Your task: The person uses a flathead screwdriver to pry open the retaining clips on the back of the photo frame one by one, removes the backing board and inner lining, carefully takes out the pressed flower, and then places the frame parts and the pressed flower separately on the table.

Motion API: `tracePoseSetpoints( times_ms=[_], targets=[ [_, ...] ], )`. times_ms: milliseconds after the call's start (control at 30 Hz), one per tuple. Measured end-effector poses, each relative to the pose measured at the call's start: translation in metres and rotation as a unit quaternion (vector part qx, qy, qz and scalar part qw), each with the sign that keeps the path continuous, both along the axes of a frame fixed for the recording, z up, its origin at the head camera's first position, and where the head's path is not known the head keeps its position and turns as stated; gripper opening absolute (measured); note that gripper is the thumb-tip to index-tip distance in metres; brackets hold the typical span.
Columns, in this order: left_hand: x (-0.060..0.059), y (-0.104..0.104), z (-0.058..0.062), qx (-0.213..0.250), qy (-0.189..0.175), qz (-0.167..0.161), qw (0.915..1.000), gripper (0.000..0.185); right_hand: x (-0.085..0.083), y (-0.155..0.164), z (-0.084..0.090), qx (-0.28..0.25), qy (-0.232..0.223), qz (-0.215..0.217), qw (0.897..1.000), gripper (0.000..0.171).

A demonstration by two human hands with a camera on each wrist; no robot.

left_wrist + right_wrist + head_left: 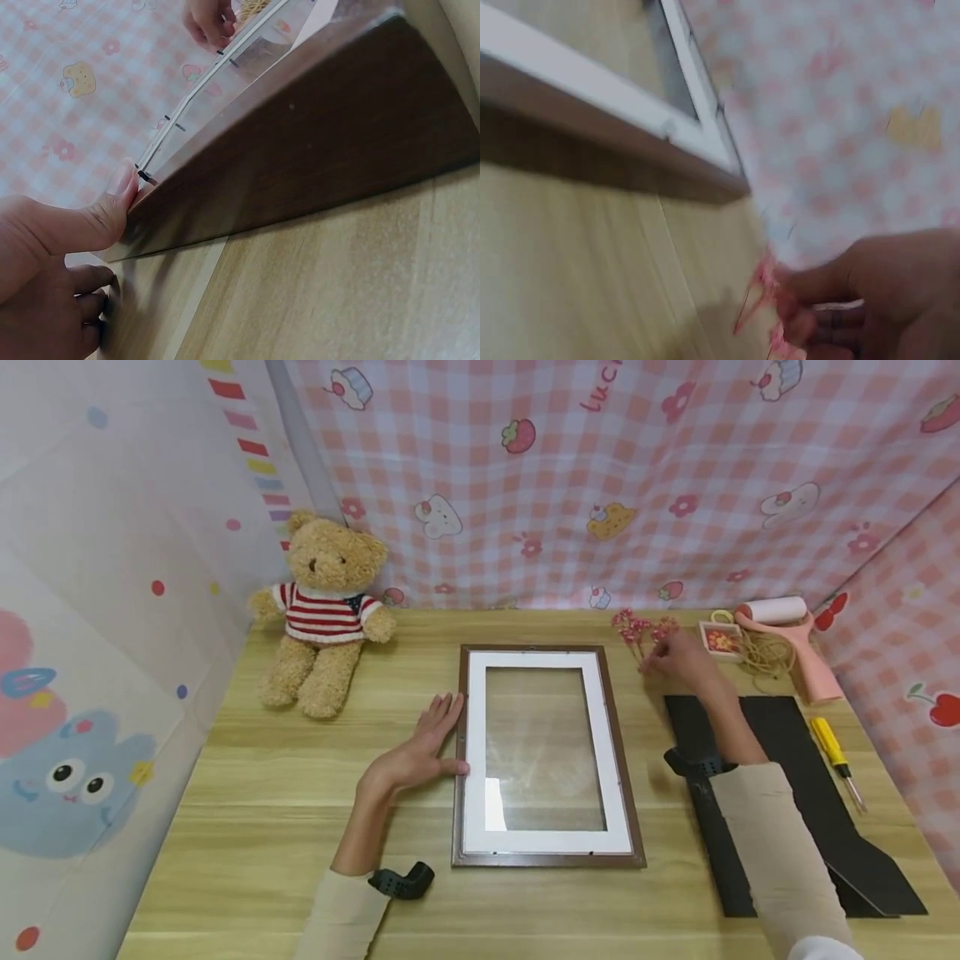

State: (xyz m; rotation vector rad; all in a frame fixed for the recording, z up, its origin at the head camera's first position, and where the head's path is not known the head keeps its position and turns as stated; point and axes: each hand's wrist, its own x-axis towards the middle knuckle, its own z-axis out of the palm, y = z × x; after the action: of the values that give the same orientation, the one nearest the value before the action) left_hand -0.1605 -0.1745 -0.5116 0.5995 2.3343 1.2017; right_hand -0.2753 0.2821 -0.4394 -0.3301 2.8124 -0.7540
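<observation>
From the head view, the frame (546, 756) is lying flat, back side up, in the middle of the table (247, 827), with its white mat and glass showing. The left hand (420, 752) is resting against the frame's left edge, fingers straight and relaxed, thumb touching the wood. The right hand (678, 662) is reaching to the dried flowers (637, 628) at the far right of the frame; its fingers are curling around the stems. These sprigs look light, thin and brittle, so they are best pinched low on the stems, gently. A black backing board (787, 793) is lying under the right forearm, with a screwdriver (836, 760), a lint roller (787, 635), twine and a small box near it. A teddy bear (322, 610) is sitting at the far left.

From the left wrist, the thumb (105, 214) is pressing on the frame's brown outer edge (300, 150). The frame seems stiff and fairly heavy, its glass fragile; the wooden rim is the safe place to hold.

From the right wrist, blurred, the fingers (870, 292) are pinching pink stems (754, 300) just beside the frame's corner (705, 165).
</observation>
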Motion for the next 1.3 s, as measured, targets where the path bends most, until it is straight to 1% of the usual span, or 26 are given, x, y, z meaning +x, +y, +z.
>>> tracePoseSetpoints(
  times_ms=[133, 200, 267, 367, 433, 500, 633, 700, 733, 767, 800, 833, 900, 933, 967, 1000, 1033, 1067, 1100, 1133, 1200, 1300],
  targets=[
    [0.000, 0.000, -0.001, 0.008, 0.009, -0.002, 0.9999, 0.115, 0.041, -0.021, 0.006, -0.051, 0.034, 0.010, 0.998, 0.025],
    [0.003, 0.002, 0.005, 0.017, 0.007, 0.001, 0.9998, 0.111, 0.063, -0.034, 0.006, -0.070, 0.036, 0.010, 0.997, 0.024],
    [0.007, 0.006, 0.014, 0.023, 0.007, 0.011, 0.9997, 0.104, 0.085, -0.045, 0.001, -0.082, 0.051, 0.008, 0.995, 0.023],
    [0.016, 0.017, 0.027, 0.020, 0.009, 0.041, 0.9989, 0.093, 0.114, -0.061, -0.009, -0.089, 0.083, 0.003, 0.993, 0.024],
    [0.021, 0.026, 0.028, 0.007, 0.022, 0.070, 0.9973, 0.089, 0.129, -0.069, -0.016, -0.092, 0.103, -0.003, 0.990, 0.031],
    [0.024, 0.035, 0.028, -0.005, 0.039, 0.102, 0.9940, 0.088, 0.141, -0.076, -0.022, -0.096, 0.111, -0.008, 0.989, 0.038],
    [0.030, 0.051, 0.026, -0.044, 0.086, 0.161, 0.9822, 0.089, 0.153, -0.087, -0.032, -0.116, 0.117, -0.020, 0.986, 0.048],
    [0.033, 0.057, 0.027, -0.075, 0.121, 0.184, 0.9725, 0.087, 0.155, -0.093, -0.037, -0.125, 0.124, -0.022, 0.984, 0.050],
    [0.035, 0.059, 0.027, -0.095, 0.146, 0.194, 0.9655, 0.086, 0.155, -0.096, -0.040, -0.128, 0.129, -0.022, 0.983, 0.050],
    [0.036, 0.060, 0.027, -0.117, 0.174, 0.203, 0.9563, 0.083, 0.155, -0.099, -0.043, -0.131, 0.135, -0.021, 0.982, 0.050],
    [0.036, 0.061, 0.028, -0.139, 0.202, 0.210, 0.9465, 0.081, 0.154, -0.099, -0.050, -0.132, 0.147, -0.018, 0.980, 0.049],
    [0.037, 0.062, 0.028, -0.159, 0.234, 0.217, 0.9343, 0.078, 0.154, -0.101, -0.052, -0.134, 0.152, -0.017, 0.979, 0.049],
    [0.037, 0.063, 0.024, -0.183, 0.294, 0.229, 0.9096, 0.073, 0.155, -0.104, -0.053, -0.134, 0.148, -0.021, 0.980, 0.049],
    [0.037, 0.064, 0.024, -0.195, 0.314, 0.232, 0.8997, 0.072, 0.155, -0.104, -0.052, -0.131, 0.140, -0.025, 0.981, 0.048],
    [0.038, 0.066, 0.024, -0.201, 0.323, 0.235, 0.8943, 0.071, 0.156, -0.104, -0.050, -0.131, 0.132, -0.029, 0.982, 0.048],
    [0.039, 0.067, 0.024, -0.205, 0.328, 0.236, 0.8916, 0.070, 0.156, -0.103, -0.048, -0.130, 0.123, -0.032, 0.983, 0.048],
    [0.039, 0.068, 0.025, -0.207, 0.332, 0.238, 0.8890, 0.069, 0.157, -0.103, -0.041, -0.130, 0.108, -0.037, 0.985, 0.049],
    [0.040, 0.070, 0.025, -0.206, 0.332, 0.239, 0.8887, 0.068, 0.158, -0.102, -0.039, -0.128, 0.100, -0.039, 0.986, 0.049],
    [0.041, 0.071, 0.029, -0.213, 0.325, 0.238, 0.8902, 0.067, 0.157, -0.099, -0.042, -0.123, 0.100, -0.041, 0.986, 0.048],
    [0.042, 0.072, 0.030, -0.214, 0.321, 0.237, 0.8917, 0.066, 0.157, -0.097, -0.040, -0.124, 0.096, -0.041, 0.987, 0.048],
    [0.041, 0.073, 0.029, -0.211, 0.318, 0.235, 0.8940, 0.065, 0.158, -0.095, -0.038, -0.123, 0.096, -0.042, 0.987, 0.047],
    [0.040, 0.072, 0.028, -0.205, 0.311, 0.228, 0.8998, 0.065, 0.159, -0.092, -0.032, -0.116, 0.093, -0.046, 0.988, 0.044]
  ],
)
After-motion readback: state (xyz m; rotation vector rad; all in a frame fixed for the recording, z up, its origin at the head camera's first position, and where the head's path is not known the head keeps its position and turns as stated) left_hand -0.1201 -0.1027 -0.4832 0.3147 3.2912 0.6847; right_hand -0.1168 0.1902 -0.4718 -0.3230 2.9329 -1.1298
